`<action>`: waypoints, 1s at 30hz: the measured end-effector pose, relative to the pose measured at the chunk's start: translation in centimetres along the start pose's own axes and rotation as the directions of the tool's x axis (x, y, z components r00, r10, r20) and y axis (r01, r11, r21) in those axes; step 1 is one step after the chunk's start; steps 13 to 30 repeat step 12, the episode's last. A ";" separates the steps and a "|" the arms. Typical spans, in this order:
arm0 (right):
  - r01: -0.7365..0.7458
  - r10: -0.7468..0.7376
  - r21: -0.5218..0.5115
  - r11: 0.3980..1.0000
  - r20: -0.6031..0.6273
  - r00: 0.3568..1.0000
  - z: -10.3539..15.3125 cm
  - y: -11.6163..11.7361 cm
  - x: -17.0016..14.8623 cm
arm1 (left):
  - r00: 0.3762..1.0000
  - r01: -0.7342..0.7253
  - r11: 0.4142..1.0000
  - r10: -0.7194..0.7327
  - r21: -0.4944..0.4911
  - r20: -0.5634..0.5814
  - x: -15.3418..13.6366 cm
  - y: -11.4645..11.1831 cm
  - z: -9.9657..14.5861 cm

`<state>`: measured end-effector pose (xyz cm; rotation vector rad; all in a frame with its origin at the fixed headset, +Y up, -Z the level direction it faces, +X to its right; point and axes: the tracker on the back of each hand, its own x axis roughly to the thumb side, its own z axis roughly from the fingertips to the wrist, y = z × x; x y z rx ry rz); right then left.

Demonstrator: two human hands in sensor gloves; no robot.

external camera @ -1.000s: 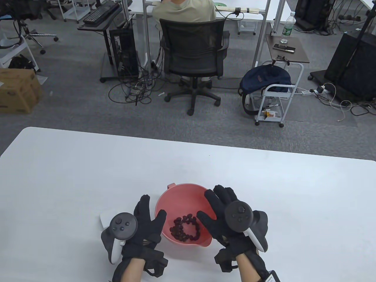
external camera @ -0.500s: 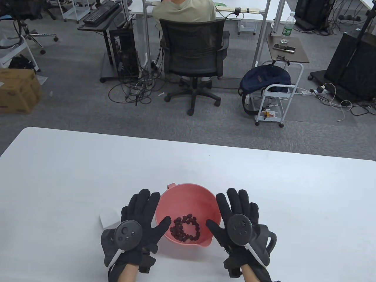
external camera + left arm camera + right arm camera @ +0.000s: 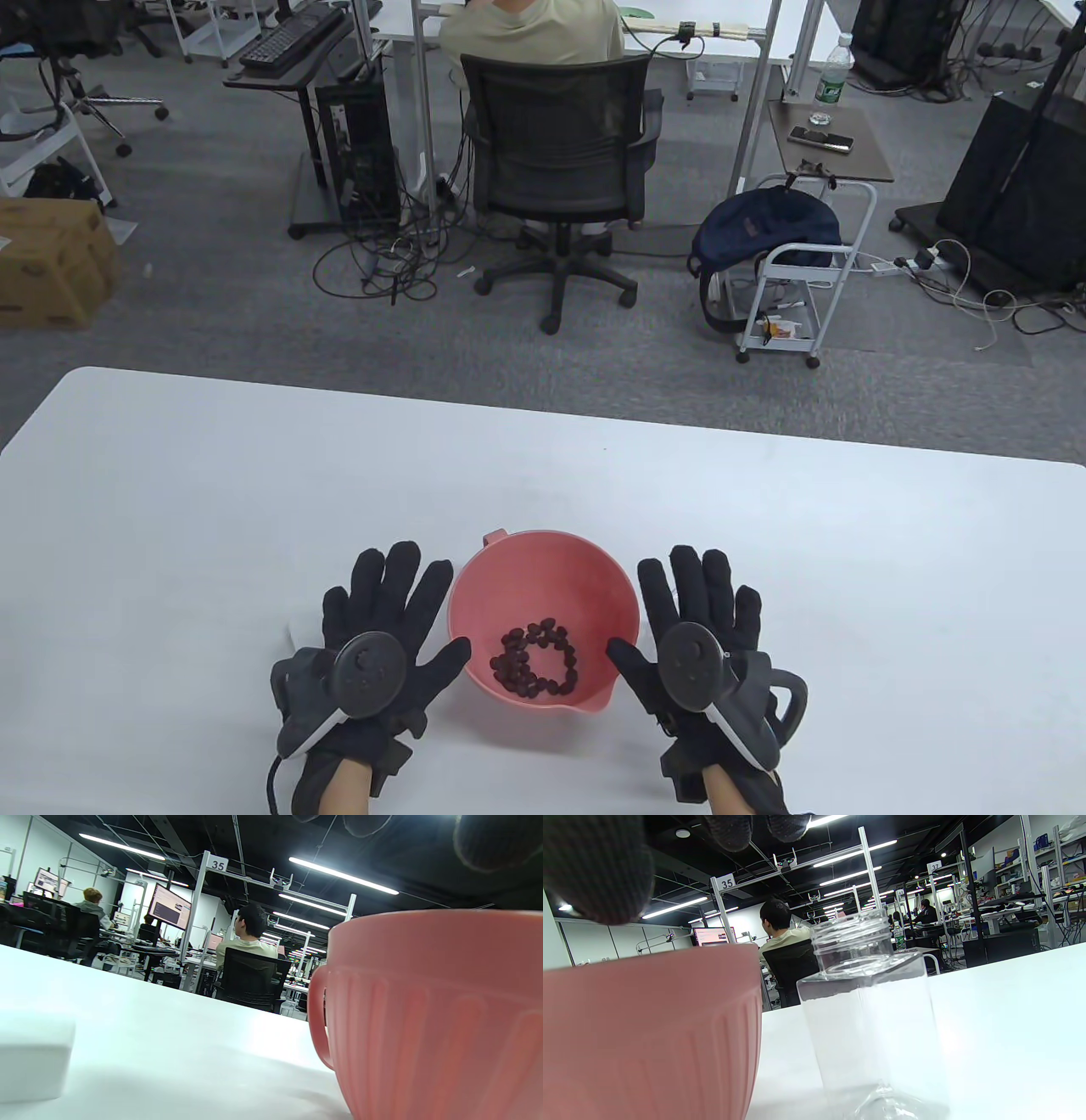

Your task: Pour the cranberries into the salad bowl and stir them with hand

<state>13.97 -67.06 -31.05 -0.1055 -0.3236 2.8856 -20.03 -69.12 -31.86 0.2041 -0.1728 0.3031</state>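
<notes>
A pink salad bowl (image 3: 543, 570) with a handle and spout stands near the table's front edge, with dark cranberries (image 3: 539, 659) lying in a ring on its bottom. My left hand (image 3: 399, 620) hovers just left of the bowl with fingers spread and straight, holding nothing. My right hand (image 3: 683, 615) mirrors it on the right side, also empty. The left wrist view shows the bowl's ribbed wall (image 3: 424, 1018) close by. An empty clear jar (image 3: 869, 1018) stands upright beside the bowl (image 3: 649, 1035) in the right wrist view; in the table view my right hand hides it.
A white lid (image 3: 34, 1060) lies on the table left of the bowl, mostly covered by my left hand in the table view. The white table (image 3: 254, 492) stretches far and wide. Beyond it a person sits on an office chair (image 3: 556, 153).
Both hands have drawn apart from over the bowl's rim to its sides and spread flat. The bowl and the cranberries have stayed put.
</notes>
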 end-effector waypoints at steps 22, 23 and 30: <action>0.040 -0.038 0.049 0.998 -0.051 0.998 -0.6 1.1 -1.1 | 0.999 -0.018 0.999 0.016 -0.035 -0.042 -0.8 -1.1 -0.2; 0.040 -0.038 0.049 0.998 -0.051 0.998 -0.6 1.1 -1.1 | 0.999 -0.018 0.999 0.016 -0.035 -0.042 -0.8 -1.1 -0.2; 0.040 -0.038 0.049 0.998 -0.051 0.998 -0.6 1.1 -1.1 | 0.999 -0.018 0.999 0.016 -0.035 -0.042 -0.8 -1.1 -0.2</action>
